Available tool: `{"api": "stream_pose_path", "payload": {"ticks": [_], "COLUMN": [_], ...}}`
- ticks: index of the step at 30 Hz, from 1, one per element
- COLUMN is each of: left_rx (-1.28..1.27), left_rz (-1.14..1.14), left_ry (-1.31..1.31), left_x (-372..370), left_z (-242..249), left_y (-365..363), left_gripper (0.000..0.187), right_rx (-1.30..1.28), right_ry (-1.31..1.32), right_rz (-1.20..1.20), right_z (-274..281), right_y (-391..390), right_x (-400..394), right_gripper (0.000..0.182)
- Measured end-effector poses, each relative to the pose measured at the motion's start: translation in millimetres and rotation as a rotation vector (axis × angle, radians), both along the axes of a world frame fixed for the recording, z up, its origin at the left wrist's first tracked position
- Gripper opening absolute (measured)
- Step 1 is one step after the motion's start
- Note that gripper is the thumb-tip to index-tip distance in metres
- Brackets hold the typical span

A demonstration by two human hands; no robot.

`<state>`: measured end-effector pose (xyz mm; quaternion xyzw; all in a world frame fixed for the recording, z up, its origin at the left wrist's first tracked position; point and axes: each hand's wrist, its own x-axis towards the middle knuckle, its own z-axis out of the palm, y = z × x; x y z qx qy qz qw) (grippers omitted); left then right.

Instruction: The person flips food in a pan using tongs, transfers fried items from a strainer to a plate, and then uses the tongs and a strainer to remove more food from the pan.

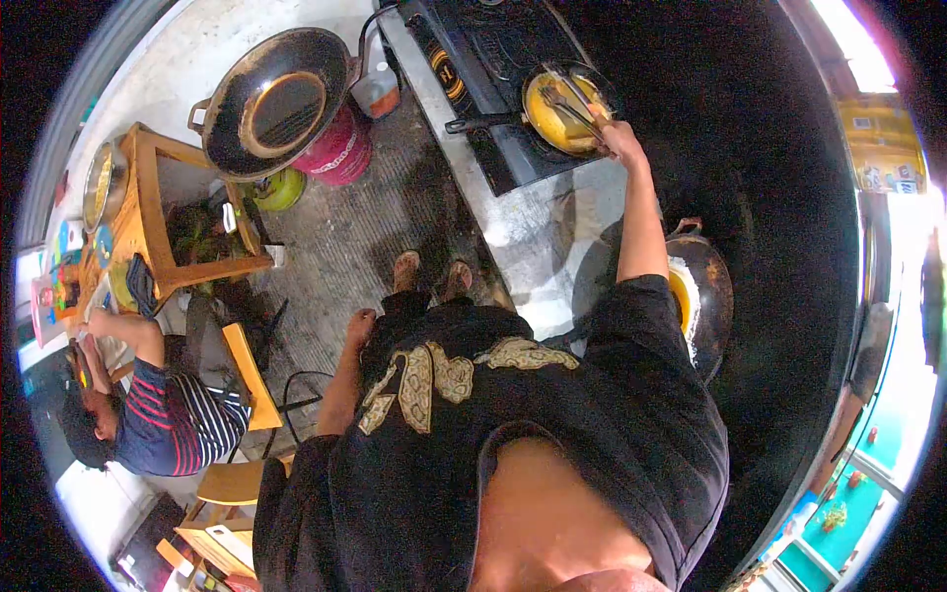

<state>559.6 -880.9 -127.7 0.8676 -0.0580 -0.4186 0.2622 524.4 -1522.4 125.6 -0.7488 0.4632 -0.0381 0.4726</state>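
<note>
My right hand (pixel 621 144) is closed around the end of metal tongs (pixel 577 107), whose two arms reach down into a black frying pan (pixel 610 91). A yellow, egg-like layer (pixel 552 123) covers the pan's bottom. The pan sits on a black gas stove (pixel 483 44), with its handle (pixel 483 122) pointing left. Hanging low beside my leg, my left hand (pixel 362 324) has its fingers curled and shows nothing in them. Near my right sleeve stands a dark pan (pixel 715 286) with yellow contents, partly hidden by the sleeve.
A large wok (pixel 222 99) rests over a pink bucket (pixel 335 153), next to a green gas cylinder (pixel 279 190). A wooden table (pixel 148 227) stands at left, where another person (pixel 178 419) sits on a chair (pixel 252 375). A cable (pixel 288 395) lies on the floor.
</note>
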Motion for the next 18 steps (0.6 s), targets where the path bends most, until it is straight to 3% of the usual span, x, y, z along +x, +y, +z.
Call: {"api": "stream_pose_path", "payload": {"ticks": [3,6,7,9,12,15,18], "left_rx": [-0.011,-0.012,-0.001,0.034,-0.03,-0.098,-0.092], "left_rz": [0.114,0.145,0.15,0.151,0.123,0.0,0.117], "left_ry": [0.058,0.086,0.066,0.023,0.112,0.025,0.076], "left_x": [-6,-13,-16,-17,-14,-12,-1], "left_z": [-17,-30,-33,-33,-48,-69,-66], "left_y": [5,6,4,4,5,7,-1], "left_gripper": [0.038,0.04,0.04,0.041,0.041,0.042,0.041], "right_rx": [-0.079,-0.117,-0.181,-0.201,-0.283,-0.456,-0.604], "right_ry": [0.242,0.165,0.203,0.085,-0.014,0.247,0.387], "right_rz": [0.067,-0.001,0.044,-0.064,-0.189,-0.217,-0.236], "right_z": [6,3,35,48,33,18,33], "right_y": [-12,-18,0,25,55,61,68], "right_x": [-6,-24,-29,-52,-88,-104,-104], "right_gripper": [0.064,0.053,0.051,0.05,0.049,0.055,0.059]}}
